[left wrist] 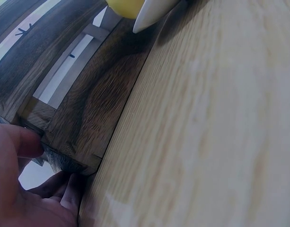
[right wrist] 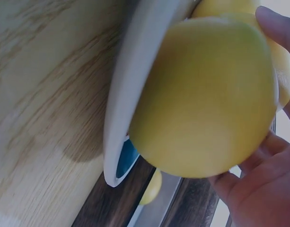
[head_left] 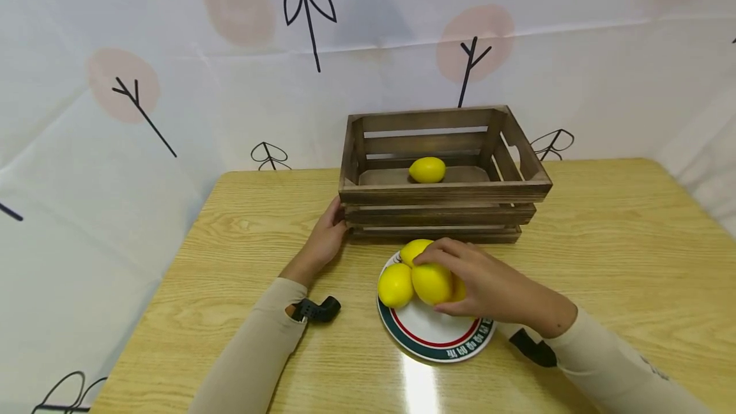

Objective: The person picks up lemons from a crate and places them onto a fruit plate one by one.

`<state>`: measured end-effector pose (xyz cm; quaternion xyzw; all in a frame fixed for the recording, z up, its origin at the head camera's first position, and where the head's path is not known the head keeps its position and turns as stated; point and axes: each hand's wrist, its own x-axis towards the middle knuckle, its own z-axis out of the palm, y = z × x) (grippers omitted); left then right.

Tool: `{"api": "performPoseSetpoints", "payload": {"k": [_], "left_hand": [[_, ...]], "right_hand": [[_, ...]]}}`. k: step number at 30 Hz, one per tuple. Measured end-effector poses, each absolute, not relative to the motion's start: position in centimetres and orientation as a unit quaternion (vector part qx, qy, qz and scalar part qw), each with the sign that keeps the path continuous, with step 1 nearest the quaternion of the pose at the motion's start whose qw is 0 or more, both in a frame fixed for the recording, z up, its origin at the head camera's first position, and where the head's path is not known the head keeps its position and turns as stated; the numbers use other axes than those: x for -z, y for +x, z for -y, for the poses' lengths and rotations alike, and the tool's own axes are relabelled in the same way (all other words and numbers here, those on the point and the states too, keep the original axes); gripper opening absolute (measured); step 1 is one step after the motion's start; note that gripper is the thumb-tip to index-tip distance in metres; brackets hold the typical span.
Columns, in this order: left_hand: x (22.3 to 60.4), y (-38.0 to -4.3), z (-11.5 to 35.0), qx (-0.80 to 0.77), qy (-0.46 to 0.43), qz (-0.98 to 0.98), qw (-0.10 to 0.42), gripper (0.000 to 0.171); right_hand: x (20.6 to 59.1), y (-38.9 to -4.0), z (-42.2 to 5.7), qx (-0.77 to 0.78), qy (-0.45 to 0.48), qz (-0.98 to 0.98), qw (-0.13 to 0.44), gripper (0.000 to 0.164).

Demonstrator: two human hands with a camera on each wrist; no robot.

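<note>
My right hand (head_left: 483,283) holds a yellow lemon (head_left: 431,284) between thumb and fingers, over a round plate (head_left: 428,331) with a green and red rim. Beside it lie two more lemons, one on the left (head_left: 395,286) and one at the back (head_left: 415,250). Another lemon (right wrist: 206,99), partly hidden by the hand in the head view, looms large in the right wrist view. My left hand (head_left: 326,235) grips the lower left corner of a brown slatted wooden crate (head_left: 439,216), its thumb on the front. Inside the crate sits a single lemon (head_left: 427,170).
Plate and crate stand on a light wood-grain table (head_left: 621,260), the plate just in front of the crate. A white cloth (head_left: 379,75) printed with plant drawings hangs behind the table. Black straps circle both wrists.
</note>
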<state>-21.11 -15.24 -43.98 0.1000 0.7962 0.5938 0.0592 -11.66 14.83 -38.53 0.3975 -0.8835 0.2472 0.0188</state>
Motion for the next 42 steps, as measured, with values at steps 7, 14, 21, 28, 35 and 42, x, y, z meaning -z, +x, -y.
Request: {"api": "performPoseSetpoints", "payload": {"k": [7, 14, 21, 28, 35, 42], "left_hand": [[43.97, -21.1, 15.24, -0.592, 0.1, -0.797, 0.057, 0.059], [44.04, -21.17, 15.37, -0.591, 0.092, -0.799, 0.061, 0.058], [44.12, -21.33, 15.37, -0.587, 0.092, -0.802, 0.057, 0.06], [44.0, -21.32, 15.35, -0.59, 0.092, -0.8, 0.059, 0.06], [44.05, -21.32, 15.35, -0.594, 0.096, -0.797, 0.059, 0.061], [44.06, -21.36, 15.37, -0.592, 0.094, -0.798, 0.061, 0.06]], "right_hand": [[38.58, -11.67, -14.77, -0.25, 0.398, 0.883, 0.006, 0.067], [38.69, -11.71, -14.76, -0.247, 0.395, 0.885, -0.006, 0.065], [38.69, -11.82, -14.82, -0.245, 0.407, 0.88, 0.004, 0.067], [38.7, -11.9, -14.78, -0.244, 0.423, 0.873, 0.016, 0.067], [38.55, -11.75, -14.7, -0.237, 0.431, 0.871, 0.016, 0.066], [38.29, -11.7, -14.63, -0.23, 0.419, 0.879, -0.003, 0.066]]}}
